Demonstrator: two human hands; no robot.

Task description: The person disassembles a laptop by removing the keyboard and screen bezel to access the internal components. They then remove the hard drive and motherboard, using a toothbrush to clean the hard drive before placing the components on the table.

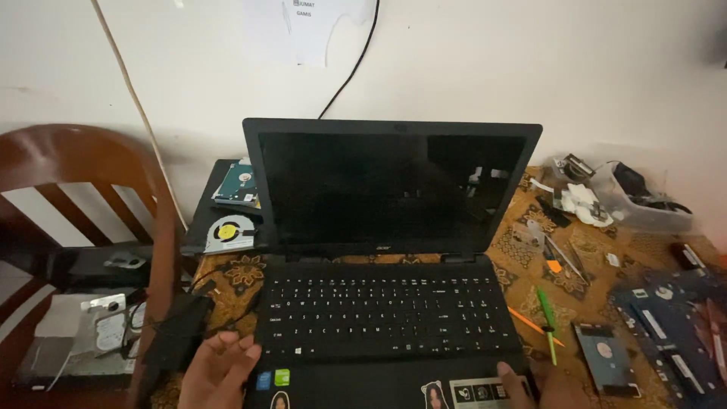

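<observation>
Open black laptop on the patterned counter, screen dark. Left hand, grip apart, rests at its front-left corner; right hand touches the front-right, grip unclear. Green screwdriver lies beside it.

This looks like a home repair corner rather than a shop — a small table under a brown patterned cloth stands against a bare white wall, with a wooden chair beside it. Around an open black laptop lie loose computer parts — bare hard drives, a cooling fan, circuit boards, a green screwdriver and a clear plastic tub of cables.
</observation>
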